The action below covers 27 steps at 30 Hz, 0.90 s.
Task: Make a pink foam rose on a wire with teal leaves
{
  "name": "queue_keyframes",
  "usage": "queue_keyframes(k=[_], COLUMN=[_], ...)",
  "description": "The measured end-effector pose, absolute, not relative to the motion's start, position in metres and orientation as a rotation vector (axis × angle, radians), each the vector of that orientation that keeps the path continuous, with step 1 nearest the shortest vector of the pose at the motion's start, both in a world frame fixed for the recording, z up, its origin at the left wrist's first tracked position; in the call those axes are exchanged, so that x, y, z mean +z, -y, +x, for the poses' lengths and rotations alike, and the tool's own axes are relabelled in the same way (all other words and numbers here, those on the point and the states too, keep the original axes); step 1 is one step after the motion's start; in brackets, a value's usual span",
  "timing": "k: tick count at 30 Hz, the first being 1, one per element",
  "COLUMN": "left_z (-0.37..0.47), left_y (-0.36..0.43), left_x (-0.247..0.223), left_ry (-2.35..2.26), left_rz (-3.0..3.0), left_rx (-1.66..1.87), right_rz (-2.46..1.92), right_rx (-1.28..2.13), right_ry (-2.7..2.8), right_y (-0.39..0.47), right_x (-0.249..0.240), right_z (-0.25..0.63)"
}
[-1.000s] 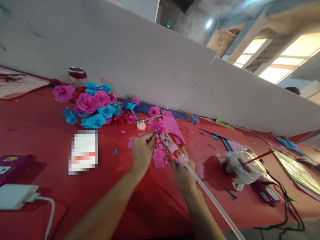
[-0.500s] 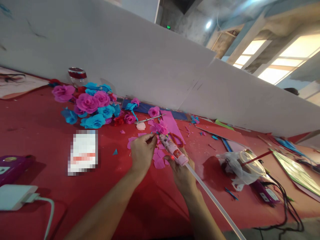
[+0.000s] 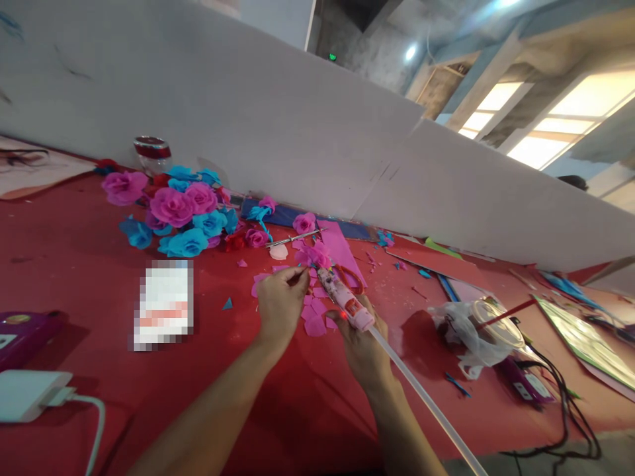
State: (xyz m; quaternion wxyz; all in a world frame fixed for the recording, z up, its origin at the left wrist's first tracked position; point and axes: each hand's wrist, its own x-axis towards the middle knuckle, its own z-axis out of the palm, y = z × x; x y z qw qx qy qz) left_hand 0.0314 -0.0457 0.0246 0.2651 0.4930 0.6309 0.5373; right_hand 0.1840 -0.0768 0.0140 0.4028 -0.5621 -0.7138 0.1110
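At the far left, your jar [image 3: 153, 155] stands by the partition [image 3: 278, 112], with a bunch [image 3: 171, 206] of pink, blue and red paper roses just near of it; a white charger [image 3: 32, 395] lies at the near left. Toward the middle, your left hand [image 3: 282, 301] is narrowed to a pinch, thumb and fingertips together, holding the pink flower [image 3: 317, 253] at its near left edge; the exact grip is too small to make out. That flower sits just beyond the nozzle end of the glue gun [image 3: 342, 297], with loose petals [image 3: 315, 324] on the red table [image 3: 188, 403] between your hands. Your right hand [image 3: 364, 347] is curled around the gun's near end, thumb to the left, most fingers hidden. A glue stick [image 3: 426, 403] runs out toward the near right. Farther right are a bagged cup [image 3: 499, 322] and black cords [image 3: 565, 396].
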Motion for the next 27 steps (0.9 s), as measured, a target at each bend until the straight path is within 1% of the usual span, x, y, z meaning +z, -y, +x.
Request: queue_keyframes(k=[10,15,27], left_z=[0.031,0.0313,0.032], left_y=[0.0456,0.0454,0.0479], left_x=[0.0248,0.0245,0.0265], left_ry=[-1.698,-1.703,-1.706], left_rz=[1.307,1.342,1.335], left_rx=[1.444,1.445,1.425], right_rz=[-1.399,-1.407,-1.379], right_rx=[0.263,0.31,0.231], right_ry=[1.812,1.824,1.778], right_y=[0.0764,0.0746,0.0759], right_x=[0.0157,0.0118,0.0196], right_z=[0.1846,0.1845,0.1829])
